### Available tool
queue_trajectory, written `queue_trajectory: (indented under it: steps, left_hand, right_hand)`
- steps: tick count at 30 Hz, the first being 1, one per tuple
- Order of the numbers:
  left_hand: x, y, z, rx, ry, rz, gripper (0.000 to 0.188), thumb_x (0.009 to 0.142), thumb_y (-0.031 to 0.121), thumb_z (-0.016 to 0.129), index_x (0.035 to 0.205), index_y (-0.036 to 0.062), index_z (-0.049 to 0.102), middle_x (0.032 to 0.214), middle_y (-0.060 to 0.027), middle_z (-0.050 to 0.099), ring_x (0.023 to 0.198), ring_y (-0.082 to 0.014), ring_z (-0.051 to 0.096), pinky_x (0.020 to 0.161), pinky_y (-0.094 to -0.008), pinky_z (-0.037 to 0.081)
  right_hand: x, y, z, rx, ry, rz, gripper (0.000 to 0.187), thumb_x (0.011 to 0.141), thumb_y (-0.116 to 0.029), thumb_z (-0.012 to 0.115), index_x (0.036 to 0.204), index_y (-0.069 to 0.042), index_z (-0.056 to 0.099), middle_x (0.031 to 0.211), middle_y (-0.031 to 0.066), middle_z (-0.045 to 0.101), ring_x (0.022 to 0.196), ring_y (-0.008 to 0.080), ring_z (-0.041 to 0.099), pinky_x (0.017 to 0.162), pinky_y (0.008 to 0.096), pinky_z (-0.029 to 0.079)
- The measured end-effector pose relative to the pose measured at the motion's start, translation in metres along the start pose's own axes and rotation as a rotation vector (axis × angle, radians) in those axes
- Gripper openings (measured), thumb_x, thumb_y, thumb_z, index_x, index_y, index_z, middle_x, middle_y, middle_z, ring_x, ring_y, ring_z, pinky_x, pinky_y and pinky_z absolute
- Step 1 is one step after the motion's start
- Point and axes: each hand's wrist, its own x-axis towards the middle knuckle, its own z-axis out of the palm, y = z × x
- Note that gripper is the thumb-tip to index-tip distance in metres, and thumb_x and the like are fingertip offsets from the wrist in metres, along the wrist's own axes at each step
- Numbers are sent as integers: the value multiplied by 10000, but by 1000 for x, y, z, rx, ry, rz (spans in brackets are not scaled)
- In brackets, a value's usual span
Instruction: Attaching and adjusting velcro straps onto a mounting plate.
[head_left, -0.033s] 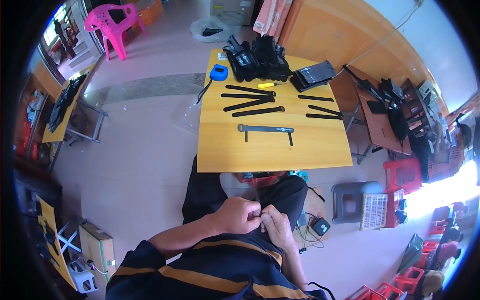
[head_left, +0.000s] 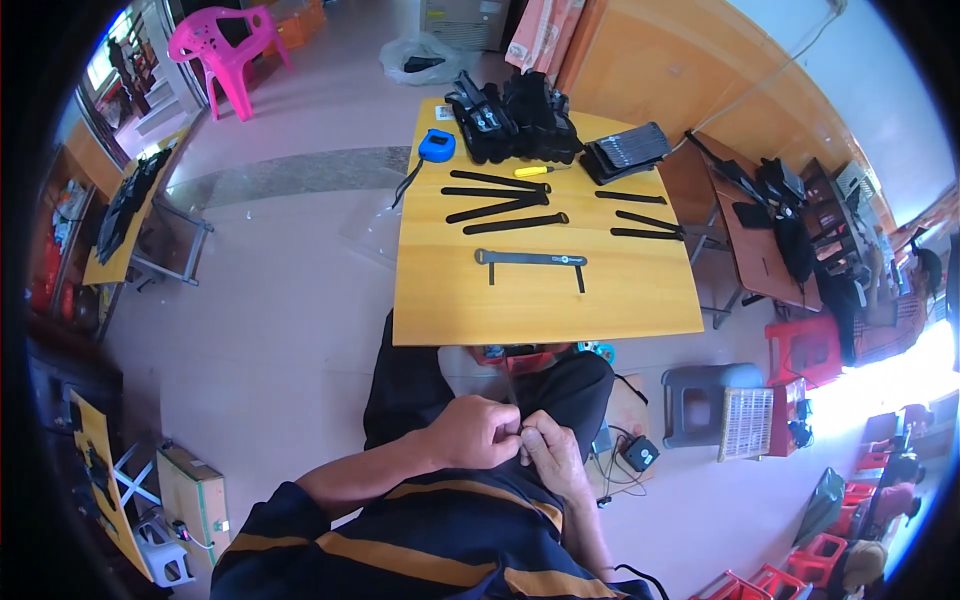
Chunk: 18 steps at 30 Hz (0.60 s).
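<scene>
Above my lap, my left hand (head_left: 474,431) and my right hand (head_left: 553,451) meet with fingers closed in a pinch. Something thin seems to be between them, with a narrow dark sliver rising above the fingers; I cannot make out what it is. On the yellow table (head_left: 440,315) ahead lies a grey strap (head_left: 530,257) with a ring end, set across two short black marks. Behind it black straps (head_left: 497,204) are fanned out at the left, and shorter-looking black straps (head_left: 645,226) lie at the right.
Along the table's back are a blue tape measure (head_left: 436,146), a pile of black straps (head_left: 515,118), a yellow-handled tool (head_left: 533,171) and a dark stack (head_left: 627,152). A red container (head_left: 515,358) shows under the front edge. At right stands a grey stool (head_left: 690,405).
</scene>
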Motion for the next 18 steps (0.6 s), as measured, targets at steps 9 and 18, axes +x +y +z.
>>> queue_trajectory:
  steps: [9, 18]
  left_hand:
    - [-9, -4, 3, 1, -31, -5, 167, 785, 193, 729, 732, 54, 651, 686, -156, 674, 657, -366, 683, 610, -448, 537]
    - [-16, -10, 5, 92, 69, 36, 123, 783, 138, 717, 744, 42, 652, 674, -196, 641, 623, -377, 665, 561, -434, 514]
  right_hand:
    - [3, -7, -2, -98, -98, 2, 189, 1054, -126, 562, 912, -4, 587, 725, 63, 555, 628, 138, 585, 592, 307, 472]
    - [4, -3, 10, -244, -35, -139, 112, 1004, -45, 550, 909, 11, 563, 771, 168, 529, 724, 363, 596, 662, 419, 482]
